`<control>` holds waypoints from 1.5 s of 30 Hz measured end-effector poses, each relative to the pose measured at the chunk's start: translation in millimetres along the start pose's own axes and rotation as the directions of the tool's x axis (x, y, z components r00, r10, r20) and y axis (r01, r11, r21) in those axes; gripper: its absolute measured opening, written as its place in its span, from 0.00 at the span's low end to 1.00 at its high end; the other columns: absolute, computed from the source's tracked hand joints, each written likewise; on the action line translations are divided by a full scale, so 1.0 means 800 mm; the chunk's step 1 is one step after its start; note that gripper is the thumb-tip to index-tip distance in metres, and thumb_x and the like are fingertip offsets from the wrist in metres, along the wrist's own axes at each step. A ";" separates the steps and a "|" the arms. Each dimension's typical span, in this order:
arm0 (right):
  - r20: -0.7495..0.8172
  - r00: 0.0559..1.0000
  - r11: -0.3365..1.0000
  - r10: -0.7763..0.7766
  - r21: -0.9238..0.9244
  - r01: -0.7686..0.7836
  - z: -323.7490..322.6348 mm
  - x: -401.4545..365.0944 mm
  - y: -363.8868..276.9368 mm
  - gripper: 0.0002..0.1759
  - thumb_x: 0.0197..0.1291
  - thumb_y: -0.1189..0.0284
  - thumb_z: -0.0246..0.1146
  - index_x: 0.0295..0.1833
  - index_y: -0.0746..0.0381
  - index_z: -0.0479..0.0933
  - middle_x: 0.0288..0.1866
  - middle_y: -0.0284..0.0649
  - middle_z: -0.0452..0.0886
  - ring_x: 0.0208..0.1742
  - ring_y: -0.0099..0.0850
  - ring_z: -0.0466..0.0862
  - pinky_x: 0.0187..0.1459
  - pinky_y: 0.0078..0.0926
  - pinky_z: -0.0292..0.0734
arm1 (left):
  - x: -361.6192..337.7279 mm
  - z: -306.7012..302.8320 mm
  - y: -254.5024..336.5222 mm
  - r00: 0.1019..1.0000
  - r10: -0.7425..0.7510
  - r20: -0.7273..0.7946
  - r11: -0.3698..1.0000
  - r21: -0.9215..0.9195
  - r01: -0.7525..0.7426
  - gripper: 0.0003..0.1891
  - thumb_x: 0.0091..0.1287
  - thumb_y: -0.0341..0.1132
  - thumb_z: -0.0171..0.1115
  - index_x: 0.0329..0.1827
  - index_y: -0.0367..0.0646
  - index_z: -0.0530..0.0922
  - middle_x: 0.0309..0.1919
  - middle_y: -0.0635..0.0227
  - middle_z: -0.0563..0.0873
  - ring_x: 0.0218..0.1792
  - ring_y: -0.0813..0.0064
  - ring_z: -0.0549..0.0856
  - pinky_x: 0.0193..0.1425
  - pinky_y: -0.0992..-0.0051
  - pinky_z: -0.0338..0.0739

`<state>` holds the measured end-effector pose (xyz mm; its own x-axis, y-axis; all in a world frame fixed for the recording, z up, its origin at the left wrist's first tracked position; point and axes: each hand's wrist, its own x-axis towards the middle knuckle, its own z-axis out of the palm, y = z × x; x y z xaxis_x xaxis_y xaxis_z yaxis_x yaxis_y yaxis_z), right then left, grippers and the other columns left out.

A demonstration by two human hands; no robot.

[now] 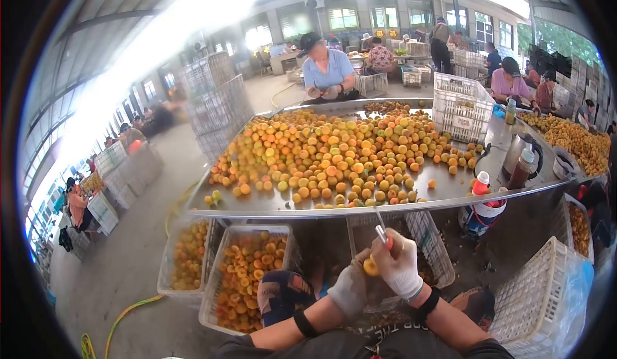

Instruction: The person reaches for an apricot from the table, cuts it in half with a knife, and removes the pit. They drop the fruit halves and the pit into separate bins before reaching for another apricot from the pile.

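Observation:
My left hand (pixel 350 288), in a whitish glove, is closed around a yellow-orange apricot (pixel 371 267) above a crate between my knees. My right hand (pixel 400 266), also gloved, grips a tool with a red handle (pixel 389 242) and a thin metal shaft pointing up toward the table edge. The two hands meet at the fruit; the finger contact is partly hidden. Beyond them, a large heap of apricots (pixel 334 160) lies on the metal table (pixel 289 210). Below the table at left, a white crate (pixel 292 246) holds halved apricots (pixel 241 291).
Whole apricots fill another crate (pixel 189 256) at far left. A white basket (pixel 459 112), bottles (pixel 520 169) and a bucket (pixel 482 214) are to the right. An empty-looking crate (pixel 527 295) stands lower right. A co-worker (pixel 328 70) sits across the table; several people work behind.

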<state>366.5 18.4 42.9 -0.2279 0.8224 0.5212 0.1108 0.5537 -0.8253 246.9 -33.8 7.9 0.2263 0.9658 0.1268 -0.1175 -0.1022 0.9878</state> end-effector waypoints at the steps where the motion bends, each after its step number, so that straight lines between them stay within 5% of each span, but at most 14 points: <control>1: -0.032 0.999 0.997 0.018 -0.074 -0.020 -0.001 0.003 -0.004 0.10 0.62 0.72 0.65 0.34 0.64 0.73 0.24 0.41 0.76 0.22 0.34 0.78 0.27 0.29 0.74 | 0.003 -0.005 -0.005 1.000 -0.002 -0.002 0.997 -0.075 0.001 0.21 0.72 0.41 0.54 0.64 0.41 0.73 0.58 0.62 0.77 0.61 0.66 0.77 0.65 0.63 0.71; 4: 0.040 0.980 0.870 -0.194 -0.455 0.191 0.004 0.000 -0.025 0.14 0.54 0.73 0.72 0.40 0.63 0.74 0.31 0.42 0.77 0.28 0.40 0.81 0.30 0.34 0.77 | 0.021 -0.028 -0.025 1.000 -0.001 0.002 0.958 -0.288 0.002 0.19 0.75 0.43 0.52 0.63 0.44 0.75 0.56 0.65 0.81 0.57 0.70 0.81 0.61 0.68 0.76; 8: 0.183 0.970 0.935 -0.160 -0.287 0.209 -0.014 -0.008 -0.057 0.24 0.44 0.75 0.78 0.48 0.63 0.76 0.40 0.45 0.77 0.38 0.43 0.82 0.38 0.35 0.78 | -0.001 -0.036 0.004 0.987 -0.156 0.031 0.784 -0.603 0.143 0.19 0.77 0.45 0.51 0.62 0.45 0.76 0.54 0.67 0.84 0.53 0.73 0.84 0.57 0.72 0.80; 13: 0.138 0.971 0.948 -0.194 -0.229 0.222 -0.019 -0.005 -0.053 0.16 0.51 0.77 0.74 0.43 0.65 0.76 0.38 0.42 0.78 0.37 0.38 0.83 0.40 0.29 0.78 | -0.003 -0.021 0.039 0.914 -0.378 0.147 0.532 -0.774 0.344 0.18 0.76 0.45 0.52 0.61 0.46 0.76 0.48 0.70 0.85 0.47 0.77 0.84 0.53 0.76 0.80; 15: 0.036 0.962 0.880 0.270 0.397 -0.262 -0.022 -0.003 -0.055 0.06 0.66 0.74 0.61 0.43 0.65 0.79 0.32 0.35 0.80 0.33 0.27 0.81 0.36 0.25 0.77 | -0.004 -0.031 0.029 0.936 -0.277 0.216 0.550 -0.764 0.339 0.15 0.75 0.42 0.55 0.57 0.45 0.77 0.45 0.71 0.85 0.46 0.79 0.84 0.51 0.78 0.80; 17: -0.024 0.909 0.785 0.416 0.515 -0.345 -0.032 -0.001 -0.057 0.10 0.72 0.72 0.55 0.47 0.66 0.79 0.32 0.31 0.80 0.27 0.14 0.74 0.29 0.13 0.69 | 0.003 -0.030 0.055 0.998 -0.056 -0.029 0.896 -0.443 0.037 0.12 0.73 0.39 0.58 0.53 0.43 0.77 0.41 0.71 0.84 0.43 0.79 0.84 0.48 0.77 0.80; 19: -0.078 0.929 0.791 0.361 0.553 -0.261 -0.026 0.003 -0.063 0.09 0.72 0.72 0.57 0.48 0.65 0.80 0.32 0.31 0.81 0.24 0.11 0.71 0.26 0.10 0.66 | -0.001 -0.030 0.084 0.975 -0.220 0.029 0.836 -0.510 0.204 0.16 0.73 0.40 0.60 0.54 0.37 0.76 0.41 0.71 0.83 0.42 0.80 0.82 0.49 0.78 0.77; 27: 0.107 0.952 0.915 0.287 0.263 -0.305 -0.024 0.000 -0.047 0.10 0.71 0.69 0.59 0.45 0.66 0.78 0.37 0.32 0.80 0.36 0.18 0.76 0.38 0.19 0.74 | 0.007 -0.026 0.078 0.997 -0.074 -0.037 0.971 -0.231 0.064 0.15 0.69 0.32 0.67 0.55 0.36 0.77 0.42 0.73 0.83 0.40 0.88 0.80 0.42 0.85 0.75; 33: 0.414 0.718 0.458 0.560 0.567 -0.685 -0.036 -0.001 -0.038 0.15 0.72 0.61 0.55 0.45 0.62 0.78 0.34 0.32 0.79 0.34 0.18 0.78 0.33 0.18 0.72 | 0.012 -0.025 0.070 0.998 -0.033 -0.048 0.999 -0.015 0.032 0.06 0.68 0.29 0.66 0.45 0.39 0.79 0.34 0.79 0.79 0.36 0.92 0.74 0.38 0.86 0.70; 35: 0.273 0.731 0.602 0.626 0.427 -0.675 -0.027 -0.002 -0.032 0.14 0.72 0.62 0.55 0.46 0.61 0.78 0.35 0.32 0.80 0.36 0.18 0.78 0.35 0.18 0.74 | 0.015 -0.029 0.064 0.999 -0.008 -0.039 1.000 0.030 0.009 0.06 0.68 0.28 0.66 0.45 0.39 0.79 0.34 0.78 0.80 0.36 0.92 0.75 0.38 0.86 0.70; 37: 0.269 0.720 0.452 0.640 0.626 -0.636 -0.018 0.001 -0.032 0.13 0.72 0.63 0.56 0.46 0.62 0.78 0.35 0.33 0.80 0.37 0.18 0.79 0.37 0.19 0.75 | 0.018 -0.035 0.063 0.998 -0.053 -0.022 0.999 -0.011 0.053 0.06 0.69 0.30 0.64 0.45 0.39 0.79 0.36 0.76 0.82 0.38 0.89 0.77 0.41 0.84 0.73; 41: 0.090 0.922 0.870 0.378 0.305 -0.386 -0.019 0.003 -0.022 0.13 0.72 0.65 0.58 0.45 0.65 0.78 0.37 0.36 0.82 0.40 0.21 0.79 0.41 0.22 0.75 | 0.016 -0.048 0.068 0.983 -0.174 0.063 0.956 -0.227 0.184 0.13 0.72 0.32 0.59 0.56 0.36 0.78 0.42 0.70 0.82 0.40 0.86 0.77 0.39 0.83 0.72; 43: 0.144 0.938 0.908 0.315 0.242 -0.342 -0.022 0.005 -0.023 0.12 0.72 0.67 0.58 0.46 0.66 0.78 0.37 0.36 0.82 0.40 0.22 0.80 0.42 0.22 0.75 | 0.014 -0.044 0.073 0.988 -0.149 0.050 0.887 -0.434 0.156 0.20 0.74 0.38 0.57 0.65 0.37 0.74 0.47 0.67 0.82 0.42 0.81 0.80 0.42 0.79 0.75; 45: 0.128 0.948 0.939 0.293 0.151 -0.310 -0.016 0.005 -0.024 0.08 0.71 0.73 0.59 0.48 0.67 0.77 0.36 0.36 0.82 0.39 0.23 0.80 0.43 0.23 0.76 | 0.016 -0.033 0.066 0.995 0.097 0.014 0.983 -0.156 -0.094 0.24 0.76 0.42 0.55 0.70 0.39 0.71 0.49 0.67 0.83 0.42 0.78 0.81 0.41 0.77 0.78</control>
<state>376.1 12.7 63.4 -0.3071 0.9248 0.2246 0.0290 0.2450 -0.9691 218.3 -20.5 59.0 0.2275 0.9478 0.2235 -0.2878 -0.1539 0.9453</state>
